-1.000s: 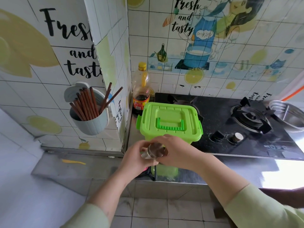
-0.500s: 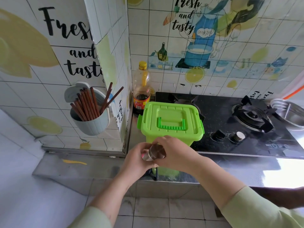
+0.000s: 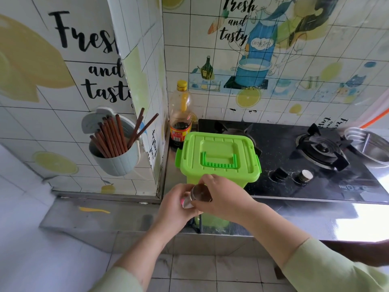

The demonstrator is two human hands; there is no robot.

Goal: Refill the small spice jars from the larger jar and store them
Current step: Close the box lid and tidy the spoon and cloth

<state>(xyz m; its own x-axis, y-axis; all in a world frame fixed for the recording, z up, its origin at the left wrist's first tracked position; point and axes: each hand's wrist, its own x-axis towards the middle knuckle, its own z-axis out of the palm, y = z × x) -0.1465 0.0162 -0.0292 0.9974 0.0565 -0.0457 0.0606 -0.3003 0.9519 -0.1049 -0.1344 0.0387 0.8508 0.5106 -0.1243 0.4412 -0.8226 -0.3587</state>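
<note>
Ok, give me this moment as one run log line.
left hand: holds small jar | right hand: grips cap | green box: lid shut

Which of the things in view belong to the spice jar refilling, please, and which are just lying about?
In use: small spice jar, held in left hand and right hand; perhaps green lidded box.
Lying about: sauce bottle, chopstick holder, gas hob, metal bowl.
</note>
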